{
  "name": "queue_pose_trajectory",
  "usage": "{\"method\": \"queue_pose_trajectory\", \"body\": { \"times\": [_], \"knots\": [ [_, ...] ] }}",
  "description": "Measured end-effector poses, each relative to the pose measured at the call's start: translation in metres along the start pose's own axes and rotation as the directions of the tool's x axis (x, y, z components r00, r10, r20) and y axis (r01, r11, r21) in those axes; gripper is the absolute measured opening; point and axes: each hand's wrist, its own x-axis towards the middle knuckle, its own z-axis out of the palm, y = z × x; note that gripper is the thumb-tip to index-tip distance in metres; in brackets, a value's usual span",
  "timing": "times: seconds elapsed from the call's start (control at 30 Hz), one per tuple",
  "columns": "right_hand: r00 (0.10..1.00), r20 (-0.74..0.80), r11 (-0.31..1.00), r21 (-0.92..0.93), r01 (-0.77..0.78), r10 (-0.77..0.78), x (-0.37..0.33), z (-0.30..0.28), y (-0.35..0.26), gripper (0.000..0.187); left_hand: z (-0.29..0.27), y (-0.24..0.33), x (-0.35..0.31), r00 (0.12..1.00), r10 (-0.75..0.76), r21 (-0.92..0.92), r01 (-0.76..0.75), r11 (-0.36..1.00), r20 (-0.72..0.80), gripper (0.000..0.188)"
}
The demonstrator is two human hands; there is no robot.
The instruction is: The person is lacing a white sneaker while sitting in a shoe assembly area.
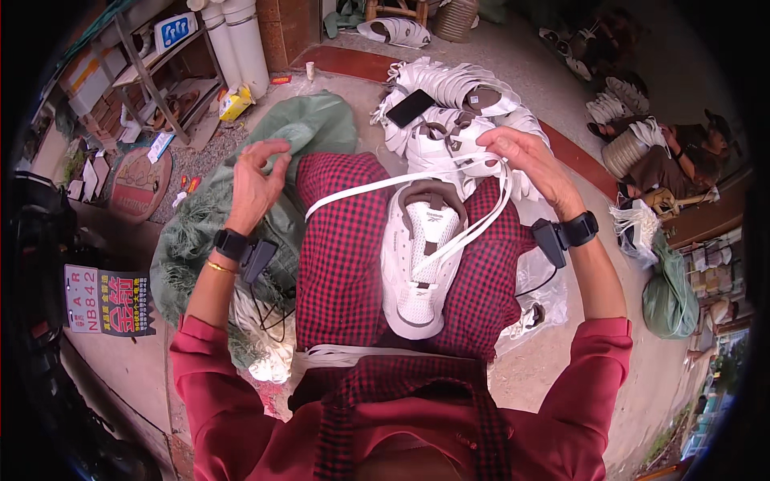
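A white sneaker (399,282) lies on my lap between my knees, its toe toward me. A long white shoelace (358,191) comes from its eyelets, loops up at the right and crosses over to my left thigh. My right hand (536,166) pinches the lace at the top of that loop, above and right of the shoe. Over at the left, beside my left knee, my left hand (261,180) is raised with thumb and fingers apart, and I see nothing in it. The red-and-black checked apron (341,264) covers my lap.
Beyond my knees is a heap of white shoe uppers (449,80) with a black phone (410,108) on it. A green sack (313,116) spreads on my left, near a bundle of white laces (273,358). People (678,156) sit at the right, past a green bag (670,293).
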Motion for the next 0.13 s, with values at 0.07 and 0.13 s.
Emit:
{"method": "queue_pose_trajectory", "body": {
  "times": [0.07,0.13],
  "knots": [
    [0.982,0.005,0.981,0.042,-0.190,0.190,0.023,-0.020,0.020,0.052,0.030,-0.010,0.041,0.991,-0.013,-0.061,0.021,0.998,0.132,0.020],
    [0.975,0.030,0.971,-0.103,-0.217,0.222,0.047,-0.026,0.069,0.039,0.058,-0.012,0.074,0.970,-0.022,-0.047,0.034,0.998,0.242,0.023]
  ]
}}
